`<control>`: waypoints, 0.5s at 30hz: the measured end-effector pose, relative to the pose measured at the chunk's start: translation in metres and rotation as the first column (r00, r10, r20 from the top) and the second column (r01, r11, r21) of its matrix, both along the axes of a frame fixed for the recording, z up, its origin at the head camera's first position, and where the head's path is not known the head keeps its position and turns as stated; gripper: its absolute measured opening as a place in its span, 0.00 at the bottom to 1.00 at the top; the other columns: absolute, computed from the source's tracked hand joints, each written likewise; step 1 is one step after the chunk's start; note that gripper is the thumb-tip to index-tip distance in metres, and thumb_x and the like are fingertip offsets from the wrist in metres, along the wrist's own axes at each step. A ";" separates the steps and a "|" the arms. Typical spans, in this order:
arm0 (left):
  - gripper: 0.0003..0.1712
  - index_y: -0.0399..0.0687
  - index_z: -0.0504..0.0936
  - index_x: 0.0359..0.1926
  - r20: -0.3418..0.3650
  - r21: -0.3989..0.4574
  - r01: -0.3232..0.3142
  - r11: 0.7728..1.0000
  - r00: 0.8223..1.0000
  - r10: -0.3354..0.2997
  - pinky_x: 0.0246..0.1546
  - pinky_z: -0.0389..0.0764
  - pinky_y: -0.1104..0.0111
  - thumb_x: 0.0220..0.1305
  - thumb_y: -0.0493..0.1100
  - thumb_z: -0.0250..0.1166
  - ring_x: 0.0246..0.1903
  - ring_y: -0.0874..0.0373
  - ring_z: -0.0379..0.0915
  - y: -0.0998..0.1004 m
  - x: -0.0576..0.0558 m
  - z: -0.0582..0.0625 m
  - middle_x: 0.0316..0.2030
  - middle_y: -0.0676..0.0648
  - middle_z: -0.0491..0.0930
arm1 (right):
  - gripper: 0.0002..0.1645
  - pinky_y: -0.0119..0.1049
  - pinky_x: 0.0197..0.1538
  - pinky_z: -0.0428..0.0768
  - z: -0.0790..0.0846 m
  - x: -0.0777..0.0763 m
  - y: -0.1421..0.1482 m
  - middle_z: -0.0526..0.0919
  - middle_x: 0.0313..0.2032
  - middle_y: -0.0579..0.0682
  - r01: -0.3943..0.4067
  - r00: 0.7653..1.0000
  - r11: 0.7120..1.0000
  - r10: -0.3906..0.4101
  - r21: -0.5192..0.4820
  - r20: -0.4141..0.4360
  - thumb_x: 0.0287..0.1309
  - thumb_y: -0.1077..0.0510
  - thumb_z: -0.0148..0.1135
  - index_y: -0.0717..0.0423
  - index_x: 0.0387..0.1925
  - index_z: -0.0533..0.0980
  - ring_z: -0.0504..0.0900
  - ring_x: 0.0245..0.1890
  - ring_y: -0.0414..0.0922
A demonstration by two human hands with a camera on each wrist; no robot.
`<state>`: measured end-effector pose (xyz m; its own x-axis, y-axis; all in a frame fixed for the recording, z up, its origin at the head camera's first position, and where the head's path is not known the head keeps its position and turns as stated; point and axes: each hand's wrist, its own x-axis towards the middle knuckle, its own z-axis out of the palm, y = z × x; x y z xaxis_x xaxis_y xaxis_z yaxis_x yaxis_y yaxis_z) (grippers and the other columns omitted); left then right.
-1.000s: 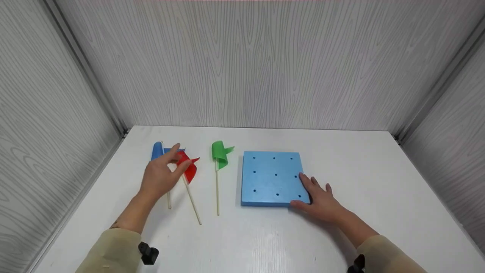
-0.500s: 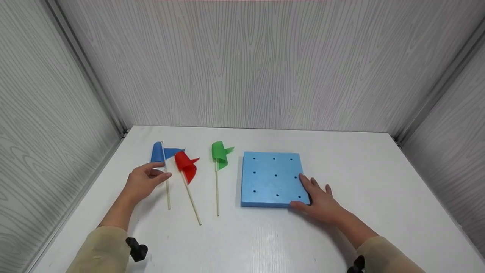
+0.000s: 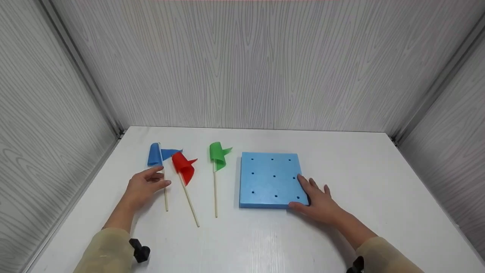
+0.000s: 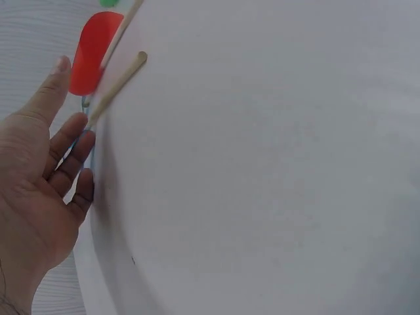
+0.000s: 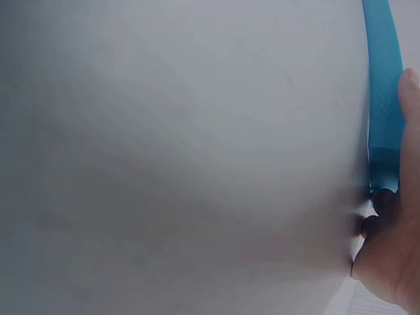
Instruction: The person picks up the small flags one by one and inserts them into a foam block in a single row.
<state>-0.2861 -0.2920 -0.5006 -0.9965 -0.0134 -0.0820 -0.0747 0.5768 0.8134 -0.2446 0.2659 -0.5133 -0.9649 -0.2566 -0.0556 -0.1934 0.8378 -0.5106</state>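
My left hand (image 3: 142,191) is at the stick of the blue flag (image 3: 154,154) lying at the far left, thumb and forefinger on either side of it and spread apart. In the left wrist view, that stick (image 4: 121,85) runs out past the fingertips, and the thumb stands away from the fingers. A red flag (image 3: 182,165) lies just right of it, then a green flag (image 3: 216,153), each on a thin wooden stick. My right hand (image 3: 321,204) rests at the near right corner of a light-blue square board (image 3: 263,185) with several holes, thumb along its front edge, forefinger at its right side.
The white tabletop (image 3: 242,242) carries the flags and board. Grey wood-grain panels enclose it at the back (image 3: 257,68), left (image 3: 45,113) and right (image 3: 451,151). The red flag's cloth lies close beside the blue one's tip.
My left hand has moved from above the red flag down and left to the blue flag's stick; its thumb has spread slightly. My right hand stays at the board, and the flags lie still.
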 end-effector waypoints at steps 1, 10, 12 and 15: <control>0.46 0.48 0.66 0.80 0.006 -0.010 -0.001 1.000 1.000 0.001 0.71 0.71 0.49 0.68 0.54 0.75 0.70 0.39 0.69 0.001 0.000 -0.001 0.67 0.36 0.77 | 0.67 0.69 0.77 0.32 0.000 0.000 0.000 0.55 0.82 0.60 0.001 1.000 1.000 -0.001 0.001 0.000 0.62 0.19 0.61 0.49 0.86 0.46 0.46 0.83 0.62; 0.45 0.49 0.65 0.81 0.002 -0.157 0.026 0.987 1.000 -0.026 0.73 0.63 0.42 0.69 0.50 0.74 0.78 0.33 0.53 0.004 0.001 -0.008 0.76 0.35 0.67 | 0.69 0.69 0.77 0.30 0.000 -0.001 -0.002 0.54 0.82 0.59 0.011 1.000 1.000 -0.011 0.020 0.020 0.60 0.17 0.59 0.47 0.87 0.45 0.44 0.83 0.62; 0.44 0.48 0.66 0.80 -0.005 -0.175 0.029 0.984 1.000 -0.030 0.73 0.63 0.42 0.70 0.49 0.74 0.78 0.33 0.53 0.004 0.002 -0.007 0.76 0.35 0.66 | 0.69 0.69 0.77 0.30 0.000 -0.001 -0.002 0.54 0.83 0.59 0.011 1.000 1.000 -0.012 0.021 0.021 0.60 0.17 0.59 0.46 0.87 0.45 0.44 0.83 0.62; 0.42 0.45 0.68 0.79 -0.017 -0.194 0.037 0.980 0.999 -0.041 0.73 0.63 0.41 0.70 0.48 0.74 0.77 0.33 0.55 0.004 0.003 -0.006 0.75 0.34 0.67 | 0.68 0.69 0.77 0.29 -0.001 -0.002 -0.002 0.54 0.82 0.59 0.009 1.000 1.000 -0.009 0.015 0.021 0.60 0.17 0.59 0.47 0.87 0.45 0.44 0.83 0.63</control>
<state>-0.2829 -0.2880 -0.5069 -0.9980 0.0120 -0.0613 -0.0335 0.7255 0.6874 -0.2464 0.2643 -0.5144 -0.9658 -0.2466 -0.0799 -0.1747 0.8469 -0.5022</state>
